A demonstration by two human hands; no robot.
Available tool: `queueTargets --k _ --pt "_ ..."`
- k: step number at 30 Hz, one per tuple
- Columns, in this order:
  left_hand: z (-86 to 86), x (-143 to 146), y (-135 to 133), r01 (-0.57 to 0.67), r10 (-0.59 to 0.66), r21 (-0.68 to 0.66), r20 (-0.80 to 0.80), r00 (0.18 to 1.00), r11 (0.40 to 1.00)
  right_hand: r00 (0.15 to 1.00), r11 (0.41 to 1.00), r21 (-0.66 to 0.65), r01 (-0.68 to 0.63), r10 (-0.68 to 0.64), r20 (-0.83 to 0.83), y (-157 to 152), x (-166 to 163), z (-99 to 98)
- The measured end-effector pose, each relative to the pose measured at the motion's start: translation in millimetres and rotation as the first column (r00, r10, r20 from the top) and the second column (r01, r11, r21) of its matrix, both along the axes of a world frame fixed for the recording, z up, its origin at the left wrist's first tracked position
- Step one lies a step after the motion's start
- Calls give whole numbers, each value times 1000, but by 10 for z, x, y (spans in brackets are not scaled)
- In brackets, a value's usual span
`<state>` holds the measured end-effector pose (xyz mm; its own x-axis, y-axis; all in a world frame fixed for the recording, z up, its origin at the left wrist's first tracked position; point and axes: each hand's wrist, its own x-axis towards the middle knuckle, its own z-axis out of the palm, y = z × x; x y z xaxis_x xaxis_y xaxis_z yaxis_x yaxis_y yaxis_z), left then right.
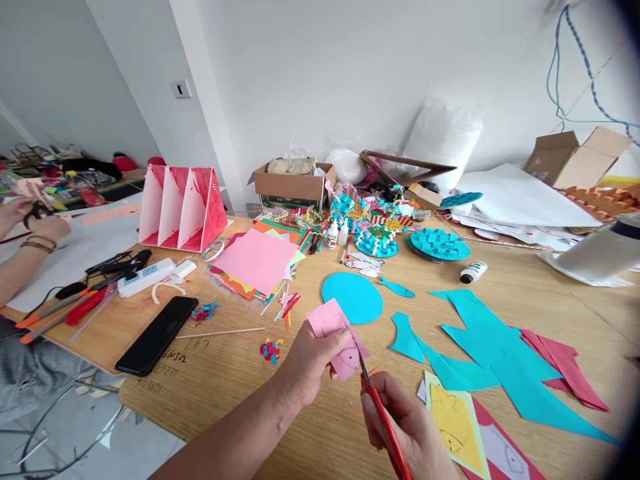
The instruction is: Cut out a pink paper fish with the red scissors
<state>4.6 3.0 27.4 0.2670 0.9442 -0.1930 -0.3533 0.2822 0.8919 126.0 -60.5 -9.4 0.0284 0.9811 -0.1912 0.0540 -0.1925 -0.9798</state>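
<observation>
My left hand pinches a piece of pink paper with a fish outline drawn on it. Red-handled scissors are gripped in my right hand, and their blades meet the pink paper along the drawn line. Just beyond the paper lies a blue paper oval, with a small blue paper fish beside it. To the right are cut blue paper scraps over red paper. Near my right hand rests a yellow sheet with a fish drawing.
A stack of coloured paper, a black phone and a power strip lie to the left. Glue bottles and blue paper crafts stand farther back. Another person's hands work with scissors at the far left.
</observation>
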Motion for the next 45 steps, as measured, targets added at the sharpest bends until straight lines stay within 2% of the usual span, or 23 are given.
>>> queueTargets --k 6,19,24,32,39,45 --pt "20 93 -53 -63 63 16 -17 998 998 989 1000 0 3 -3 -150 -26 -76 21" --pt "-82 154 -97 -215 216 32 -24 976 976 961 996 52 -67 78 -264 -54 -122 -33" --pt "-122 173 -109 -205 207 51 -47 977 977 951 997 49 -51 64 -304 -42 -136 -52" --pt "-151 199 -87 -252 259 75 -103 960 965 961 998 59 -24 39 -272 -48 -140 -64" --pt "-86 201 -88 -303 304 43 -40 952 952 970 996 76 -38 55 -235 -58 -141 -42" --pt "-124 167 -58 -266 265 73 26 964 961 974 997 69 -45 59 -217 -67 -135 -26"
